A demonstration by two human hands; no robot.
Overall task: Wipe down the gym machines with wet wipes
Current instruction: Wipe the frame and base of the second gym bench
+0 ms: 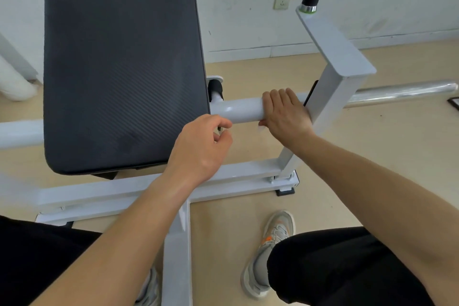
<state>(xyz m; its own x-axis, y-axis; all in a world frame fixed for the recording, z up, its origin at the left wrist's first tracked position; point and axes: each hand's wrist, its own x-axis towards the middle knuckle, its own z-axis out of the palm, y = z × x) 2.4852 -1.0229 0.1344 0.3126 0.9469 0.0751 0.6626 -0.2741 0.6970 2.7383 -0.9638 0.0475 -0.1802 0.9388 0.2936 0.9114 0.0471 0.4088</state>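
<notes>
White post (332,97) abuts right hand (285,112) gripping bar (238,110).

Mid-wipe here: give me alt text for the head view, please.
The right hand grips the white bar of a gym machine, beside its black pad. The left hand hovers curled close to the bar; whether it holds anything is unclear.
</notes>
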